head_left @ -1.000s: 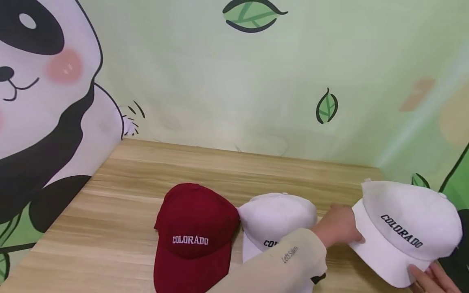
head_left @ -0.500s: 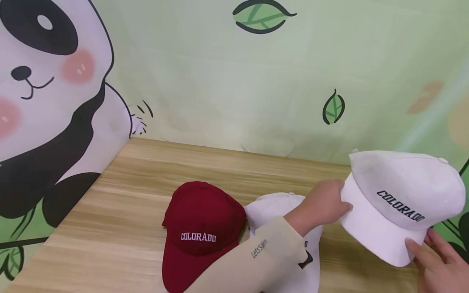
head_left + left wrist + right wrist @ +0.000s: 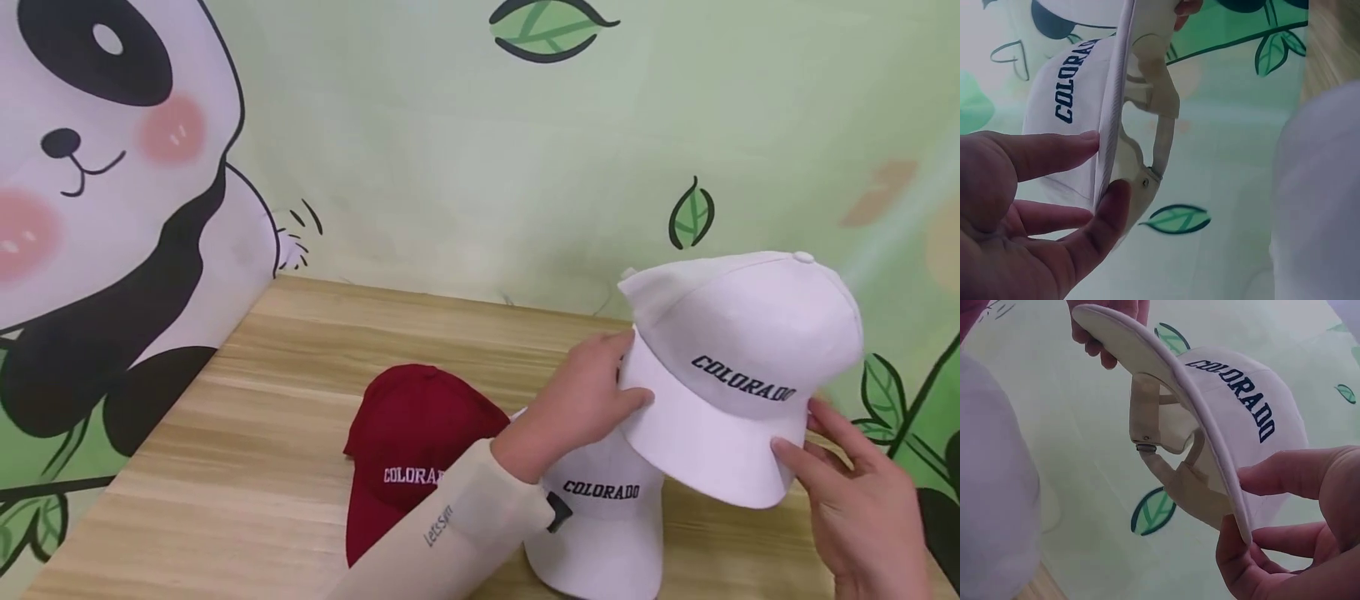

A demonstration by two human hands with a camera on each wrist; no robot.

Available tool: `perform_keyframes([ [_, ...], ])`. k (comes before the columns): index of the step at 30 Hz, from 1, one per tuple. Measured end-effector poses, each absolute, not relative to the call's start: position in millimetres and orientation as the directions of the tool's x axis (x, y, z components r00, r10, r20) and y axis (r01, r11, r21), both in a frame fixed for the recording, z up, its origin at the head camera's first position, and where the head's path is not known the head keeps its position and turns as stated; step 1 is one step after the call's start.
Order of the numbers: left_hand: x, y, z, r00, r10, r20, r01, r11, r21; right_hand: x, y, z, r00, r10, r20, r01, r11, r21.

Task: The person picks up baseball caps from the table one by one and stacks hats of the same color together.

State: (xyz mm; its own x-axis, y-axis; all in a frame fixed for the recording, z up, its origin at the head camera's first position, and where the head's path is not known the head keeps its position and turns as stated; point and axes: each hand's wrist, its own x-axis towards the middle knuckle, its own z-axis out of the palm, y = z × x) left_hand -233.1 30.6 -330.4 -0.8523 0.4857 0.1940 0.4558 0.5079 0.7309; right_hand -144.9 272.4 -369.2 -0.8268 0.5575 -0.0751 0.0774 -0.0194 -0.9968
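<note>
A white baseball cap (image 3: 757, 333) lettered COLORADO in black is held up in the air, tilted, brim toward me. My left hand (image 3: 581, 396) pinches the brim's left edge between thumb and fingers. On the brim's right side my right hand (image 3: 862, 492) pinches the edge in the same way. Both wrist views show the cap's hollow underside and its back strap (image 3: 1163, 144). Below, a second white cap (image 3: 600, 508) lies on the wooden table, partly covered by my left hand and sleeve. Beside it to the left sits a red cap (image 3: 420, 417) with white COLORADO lettering, its right part hidden by my sleeve.
The wooden table (image 3: 225, 433) reaches back to a pale green backdrop (image 3: 450, 150) printed with leaves. A large printed panda (image 3: 247, 217) covers the backdrop's left side. More backdrop rises along the right side of the table.
Both hands have lifted the white cap higher and carried it left, over the table's second white cap. My left sleeve now overlaps the red cap, and the second white cap's lettering shows fully.
</note>
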Motion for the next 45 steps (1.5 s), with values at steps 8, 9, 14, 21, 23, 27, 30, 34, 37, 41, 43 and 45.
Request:
perform_keyframes([
  [8,-218,-1,-337,-0.915,0.387,0.112,0.321,0.532,0.784,-154,245,-369,-0.881,0.472,-0.01,0.018,0.011,-1.0],
  [9,-216,-4,-338,-0.921,0.376,0.104,0.308,0.536,0.786,-155,242,-368,-0.878,0.479,-0.024,0.056,0.054,-0.997],
  [14,-208,-22,-349,-0.927,0.354,0.125,0.307,0.524,0.794,-159,225,-367,-0.871,0.487,-0.068,0.264,0.347,-0.9],
  [21,-199,-39,-372,-0.928,0.33,0.176,0.335,0.528,0.78,-159,209,-375,-0.916,0.397,-0.052,0.262,0.495,-0.829],
  [23,-198,-41,-381,-0.929,0.324,0.178,0.336,0.539,0.772,-159,207,-377,-0.924,0.378,-0.056,0.263,0.523,-0.811],
  [27,-194,-41,-396,-0.935,0.319,0.153,0.313,0.548,0.775,-156,206,-385,-0.939,0.341,-0.043,0.24,0.561,-0.793],
  [30,-191,-40,-404,-0.938,0.318,0.136,0.302,0.562,0.77,-153,206,-392,-0.946,0.32,-0.05,0.234,0.569,-0.789],
  [34,-188,-39,-413,-0.941,0.319,0.114,0.29,0.585,0.757,-149,209,-400,-0.955,0.291,-0.062,0.226,0.575,-0.786],
  [37,-186,-38,-419,-0.94,0.328,0.095,0.286,0.6,0.747,-146,211,-405,-0.958,0.28,-0.07,0.227,0.583,-0.781],
  [41,-183,-38,-426,-0.937,0.341,0.072,0.281,0.617,0.735,-143,213,-413,-0.948,0.282,-0.144,0.289,0.584,-0.759],
  [43,-180,-39,-430,-0.938,0.342,0.066,0.277,0.619,0.735,-142,214,-417,-0.945,0.27,-0.186,0.314,0.583,-0.75],
  [45,-178,-39,-433,-0.938,0.34,0.061,0.273,0.623,0.733,-141,215,-421,-0.942,0.259,-0.213,0.328,0.585,-0.741],
])
